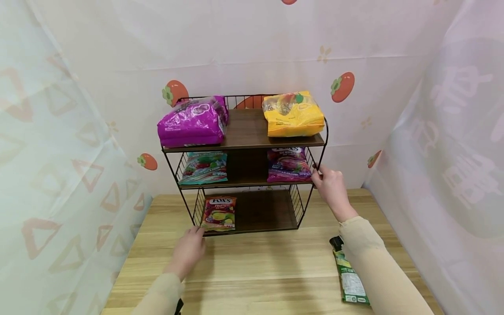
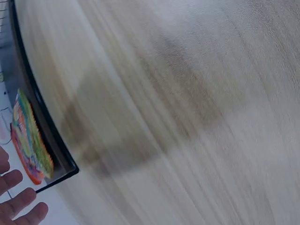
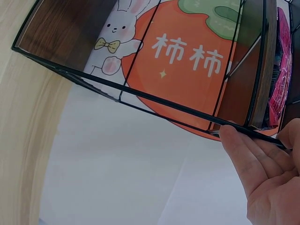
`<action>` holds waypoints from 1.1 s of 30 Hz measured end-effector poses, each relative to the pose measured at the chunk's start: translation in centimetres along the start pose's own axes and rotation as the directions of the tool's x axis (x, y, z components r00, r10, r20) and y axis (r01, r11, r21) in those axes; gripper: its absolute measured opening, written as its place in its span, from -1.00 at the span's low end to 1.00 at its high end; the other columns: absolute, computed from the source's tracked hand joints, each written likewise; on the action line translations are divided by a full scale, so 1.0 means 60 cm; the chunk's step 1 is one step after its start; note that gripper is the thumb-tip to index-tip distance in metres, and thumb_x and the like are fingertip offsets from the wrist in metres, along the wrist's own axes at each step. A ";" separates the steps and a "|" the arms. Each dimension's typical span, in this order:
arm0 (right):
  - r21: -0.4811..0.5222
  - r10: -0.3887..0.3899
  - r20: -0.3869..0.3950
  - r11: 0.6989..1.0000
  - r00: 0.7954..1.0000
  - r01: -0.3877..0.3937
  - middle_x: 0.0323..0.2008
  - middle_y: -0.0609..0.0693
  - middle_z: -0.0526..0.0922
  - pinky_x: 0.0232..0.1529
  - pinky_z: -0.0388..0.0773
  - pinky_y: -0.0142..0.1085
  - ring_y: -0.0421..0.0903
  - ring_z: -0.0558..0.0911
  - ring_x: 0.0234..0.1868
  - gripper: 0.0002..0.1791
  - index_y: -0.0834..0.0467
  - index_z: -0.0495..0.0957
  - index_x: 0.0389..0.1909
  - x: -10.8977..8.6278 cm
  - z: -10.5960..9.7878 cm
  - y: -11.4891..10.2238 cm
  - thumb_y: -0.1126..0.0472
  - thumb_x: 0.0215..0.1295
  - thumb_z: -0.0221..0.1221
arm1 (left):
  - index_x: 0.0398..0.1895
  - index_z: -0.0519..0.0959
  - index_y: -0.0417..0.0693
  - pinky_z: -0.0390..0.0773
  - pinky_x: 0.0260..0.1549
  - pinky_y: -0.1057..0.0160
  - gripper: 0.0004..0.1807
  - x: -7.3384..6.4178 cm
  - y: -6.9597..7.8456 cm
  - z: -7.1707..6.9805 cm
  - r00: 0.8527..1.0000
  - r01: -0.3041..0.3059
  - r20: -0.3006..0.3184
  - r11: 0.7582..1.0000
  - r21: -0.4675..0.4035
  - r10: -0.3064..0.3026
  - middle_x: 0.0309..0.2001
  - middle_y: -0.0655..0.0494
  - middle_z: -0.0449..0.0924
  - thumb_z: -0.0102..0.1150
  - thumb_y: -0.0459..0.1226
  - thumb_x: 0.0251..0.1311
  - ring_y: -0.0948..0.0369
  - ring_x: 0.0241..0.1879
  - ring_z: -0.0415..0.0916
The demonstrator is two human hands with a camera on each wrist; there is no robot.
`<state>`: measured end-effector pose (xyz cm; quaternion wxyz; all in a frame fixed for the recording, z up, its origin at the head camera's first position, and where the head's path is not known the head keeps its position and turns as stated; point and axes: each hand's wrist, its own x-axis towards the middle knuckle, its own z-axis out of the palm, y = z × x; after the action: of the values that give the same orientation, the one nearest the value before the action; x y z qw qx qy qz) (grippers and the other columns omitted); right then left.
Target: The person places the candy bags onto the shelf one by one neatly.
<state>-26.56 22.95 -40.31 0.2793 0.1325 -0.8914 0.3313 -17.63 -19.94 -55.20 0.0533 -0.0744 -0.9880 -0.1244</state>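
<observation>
A three-tier shelf rack (image 1: pixel 252 144) with dark wooden boards and a black wire frame stands on the table. My right hand (image 1: pixel 332 188) holds its right side post at the middle tier; the right wrist view shows fingers (image 3: pixel 243 157) along one side of the black bar and the thumb on the other. Beside the rack's bottom left front corner is my left hand (image 1: pixel 189 249), its fingers (image 2: pixel 21 201) spread and loosely extended, with nothing in them. Closest to it, an orange-red Fox's Fruits candy bag (image 1: pixel 219 213) leans on the bottom board. A purple Fox's Berries bag (image 1: pixel 288 165) sits near my right hand.
On the top board are a large purple bag (image 1: pixel 190 124) at left and a yellow bag (image 1: pixel 294 116) at right. A teal candy bag (image 1: pixel 204 168) occupies the middle tier's left. A green packet (image 1: pixel 352 280) lies on the table (image 1: pixel 252 267), partly under my right sleeve. Printed sheets surround the table.
</observation>
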 end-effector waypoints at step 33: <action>-0.001 -0.005 -0.020 1.000 1.000 0.005 -0.57 0.27 0.72 -0.47 0.67 0.09 0.18 0.71 -0.61 -0.79 0.41 0.68 -0.19 -0.001 0.001 -0.002 0.42 0.40 0.08 | 0.34 0.42 -0.32 0.54 0.10 -0.27 -0.48 0.069 0.024 -0.208 0.941 0.180 -0.193 0.893 -0.412 -0.279 0.25 -0.35 0.54 0.00 -0.13 0.51 -0.21 0.07 0.65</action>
<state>-26.49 22.80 -40.34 0.2893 0.1312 -0.8884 0.3314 -20.35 -21.17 -42.31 0.1450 0.0507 -0.9309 -0.3314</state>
